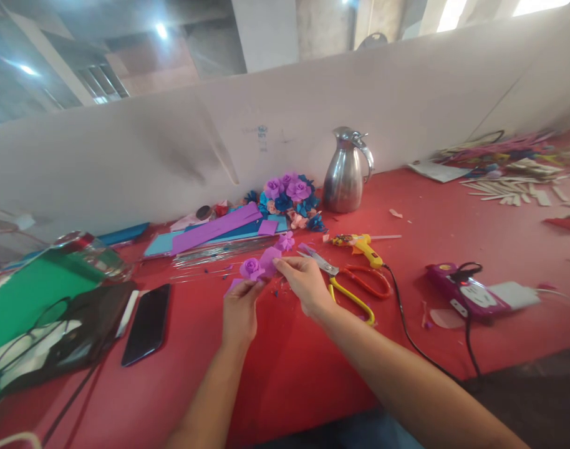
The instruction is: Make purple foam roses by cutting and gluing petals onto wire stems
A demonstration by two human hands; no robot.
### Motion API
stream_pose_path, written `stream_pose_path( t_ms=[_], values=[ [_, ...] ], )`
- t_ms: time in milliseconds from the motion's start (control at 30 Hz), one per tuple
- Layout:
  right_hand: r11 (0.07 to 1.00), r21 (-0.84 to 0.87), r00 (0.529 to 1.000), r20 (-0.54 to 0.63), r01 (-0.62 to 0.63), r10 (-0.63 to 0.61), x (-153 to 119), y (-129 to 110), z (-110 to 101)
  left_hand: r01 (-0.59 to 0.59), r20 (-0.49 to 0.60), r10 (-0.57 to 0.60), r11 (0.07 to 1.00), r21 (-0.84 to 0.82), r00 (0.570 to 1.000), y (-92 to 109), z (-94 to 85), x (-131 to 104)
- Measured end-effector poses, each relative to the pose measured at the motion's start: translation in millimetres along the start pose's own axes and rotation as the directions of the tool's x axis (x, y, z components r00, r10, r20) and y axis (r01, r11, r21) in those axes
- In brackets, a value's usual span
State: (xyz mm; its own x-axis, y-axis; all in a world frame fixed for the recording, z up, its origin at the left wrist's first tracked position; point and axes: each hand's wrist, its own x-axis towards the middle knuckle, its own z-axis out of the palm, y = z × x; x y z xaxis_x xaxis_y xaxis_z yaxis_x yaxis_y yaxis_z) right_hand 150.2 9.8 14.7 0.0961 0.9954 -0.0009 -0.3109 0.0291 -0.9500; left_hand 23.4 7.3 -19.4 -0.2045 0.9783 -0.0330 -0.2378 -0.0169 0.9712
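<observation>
My left hand pinches the base of a purple paper rose, whose petals curl around its centre. Between the thumb and fingers of my right hand is a purple paper petal, held against the rose's right side. Whether the petal is attached to the rose I cannot tell. Just beyond lies a small purple paper flower. Scissors with one red and one yellow handle rest right of my right hand. A yellow glue gun lies behind them, its cord running toward the front edge.
Purple paper strips lie on blue sheets, near a heap of paper flowers and a steel jug. A phone and glasses are left; a purple power strip and wooden sticks are right.
</observation>
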Motion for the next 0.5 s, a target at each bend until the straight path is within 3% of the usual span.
stream_pose_path(
  t_ms=[167, 500],
  values=[
    [1.000, -0.018, 1.000, -0.027, 0.006, -0.006, 2.0, 1.3, -0.7, 0.024, 0.024, -0.023, 0.999, -0.027, 0.999, -1.8, -1.0, 0.5],
    [0.999, 0.035, 0.997, 0.069, -0.026, 0.024, -2.2, 8.0, 2.0, 0.034, 0.042, -0.034, 0.999, -0.019, 0.999, -2.3, 1.2, 1.2]
  ],
)
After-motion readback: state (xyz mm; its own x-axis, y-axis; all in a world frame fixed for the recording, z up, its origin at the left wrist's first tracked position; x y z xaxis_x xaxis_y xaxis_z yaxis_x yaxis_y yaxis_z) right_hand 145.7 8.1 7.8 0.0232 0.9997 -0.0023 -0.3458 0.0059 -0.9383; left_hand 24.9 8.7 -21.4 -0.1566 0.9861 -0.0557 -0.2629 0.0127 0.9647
